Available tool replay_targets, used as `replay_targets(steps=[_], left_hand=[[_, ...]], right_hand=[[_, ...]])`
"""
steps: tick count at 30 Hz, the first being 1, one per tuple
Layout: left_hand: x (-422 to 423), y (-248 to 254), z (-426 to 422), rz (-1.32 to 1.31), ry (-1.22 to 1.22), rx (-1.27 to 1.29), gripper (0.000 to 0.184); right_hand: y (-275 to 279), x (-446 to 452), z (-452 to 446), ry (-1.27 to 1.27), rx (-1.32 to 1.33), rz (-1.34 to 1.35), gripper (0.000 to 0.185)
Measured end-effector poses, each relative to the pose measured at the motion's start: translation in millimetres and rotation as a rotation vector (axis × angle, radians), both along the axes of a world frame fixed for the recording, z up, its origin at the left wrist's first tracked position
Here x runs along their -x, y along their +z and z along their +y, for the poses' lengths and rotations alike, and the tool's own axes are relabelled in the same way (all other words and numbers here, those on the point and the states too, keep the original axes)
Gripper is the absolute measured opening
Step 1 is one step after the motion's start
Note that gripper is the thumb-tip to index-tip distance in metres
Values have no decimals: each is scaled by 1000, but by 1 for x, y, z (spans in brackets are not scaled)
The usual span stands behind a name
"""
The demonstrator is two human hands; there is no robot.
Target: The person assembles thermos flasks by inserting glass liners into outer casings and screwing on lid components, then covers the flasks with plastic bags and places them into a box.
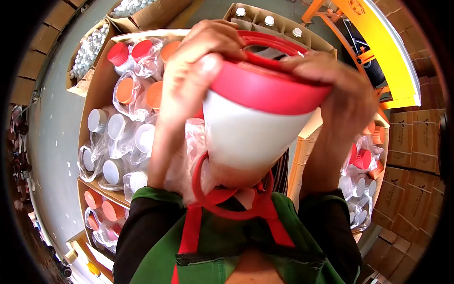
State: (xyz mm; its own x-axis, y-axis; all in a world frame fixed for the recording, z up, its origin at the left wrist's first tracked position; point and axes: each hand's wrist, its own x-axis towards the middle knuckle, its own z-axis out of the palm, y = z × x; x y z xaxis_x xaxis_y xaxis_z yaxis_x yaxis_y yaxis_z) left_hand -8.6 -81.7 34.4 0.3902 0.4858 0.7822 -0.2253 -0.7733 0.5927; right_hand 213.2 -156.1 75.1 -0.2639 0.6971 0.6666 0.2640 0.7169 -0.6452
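A: Both hands grip the rim: left hand [196, 59] closed round it, thumb outside, right hand [338, 78] blurred but curled over the red collar [269, 90]!
B: And the white jar [255, 130]?
A: Right at the chest, between left carton [97, 92] and right carton [386, 156], red ring [231, 215] on the near side!
B: Doing it well?
A: I'd say equal pressure both sides, fingers firm on the collar, wrists steady against twisting.
B: Count!
A: One jar, two hands. Visible in that left carton: two red lids [117, 54], three orange lids [125, 91], six white lids [113, 171]. Far side, three white-capped bottles [269, 22]!
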Motion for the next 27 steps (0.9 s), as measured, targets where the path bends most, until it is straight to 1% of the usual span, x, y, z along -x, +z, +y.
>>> replay_targets(steps=[1, 2, 3, 4, 5, 6, 7, 8, 9, 10, 11, 12, 13, 14, 15, 16, 17, 18, 19, 21, 22, 23, 25, 27], left_hand=[[-5, 12, -8, 79, 159, -94, 46], [-18, 35, -29, 198, 283, -253, 41], [-27, 50, -49, 316, 405, -405, 36], [-25, 51, -55, 355, 394, -360, 33], [-24, 50, -53, 382, 399, -333, 30], [-7, 39, -30, 274, 271, -351, 26], [5, 3, -11, 73, 14, -14, 31], [16, -32, 8, -204, -226, 300, 37], [17, -28, 13, -173, -264, 161, 37], [15, -17, 13, -138, -206, 110, 33], [10, 0, 3, -42, -43, 44, 28], [9, 20, -8, 125, 116, -96, 33], [-1, 44, -19, 258, 265, -371, 37], [-12, 61, -42, 331, 374, -398, 42], [-23, 76, -62, 380, 431, -393, 39], [-31, 71, -67, 382, 447, -410, 35], [-34, 65, -66, 386, 460, -426, 31], [-28, 62, -61, 379, 452, -416, 22], [-11, 53, -45, 330, 353, -410, 18], [19, 42, -17, 271, 149, -316, 16], [20, 39, -17, 263, 111, -260, 17], [21, 40, -17, 300, 90, -284, 18], [23, 39, -16, 321, 104, -318, 29], [54, 17, -48, 190, 358, 134, 49]], right_hand=[[-10, -2, 14, -31, 188, 236, 62], [-20, -4, 28, -63, 342, 516, 61], [-23, 12, 25, 7, 404, 703, 59], [-26, 29, 22, 73, 455, 897, 57], [-18, 45, 3, -60, 472, 943, 54], [-7, 47, -6, -256, 410, 724, 57], [-6, 38, -9, -167, 301, 462, 58], [-5, 29, -12, -71, 148, 217, 58], [-3, 20, -15, 33, -14, 31, 59], [-8, 12, -8, -11, 0, 17, 58], [-13, 6, 1, -6, 129, 226, 57], [-26, -1, 21, 111, 164, 388, 56], [-43, -7, 45, 232, 218, 552, 55], [-60, -6, 66, 367, 290, 763, 55], [-75, 1, 82, 499, 377, 975, 55], [-74, 19, 96, 840, 368, 1132, 57], [-71, 27, 94, 800, 438, 1138, 62], [-72, 25, 99, 828, 352, 999, 63], [-74, 19, 100, 847, 274, 862, 64], [-57, 10, 79, 509, 308, 509, 65], [-53, 20, 67, 401, 348, 654, 63], [-51, 19, 68, 437, 351, 690, 62], [-60, 13, 75, 505, 338, 764, 62], [-63, 4, 63, 635, 223, 856, 62]])
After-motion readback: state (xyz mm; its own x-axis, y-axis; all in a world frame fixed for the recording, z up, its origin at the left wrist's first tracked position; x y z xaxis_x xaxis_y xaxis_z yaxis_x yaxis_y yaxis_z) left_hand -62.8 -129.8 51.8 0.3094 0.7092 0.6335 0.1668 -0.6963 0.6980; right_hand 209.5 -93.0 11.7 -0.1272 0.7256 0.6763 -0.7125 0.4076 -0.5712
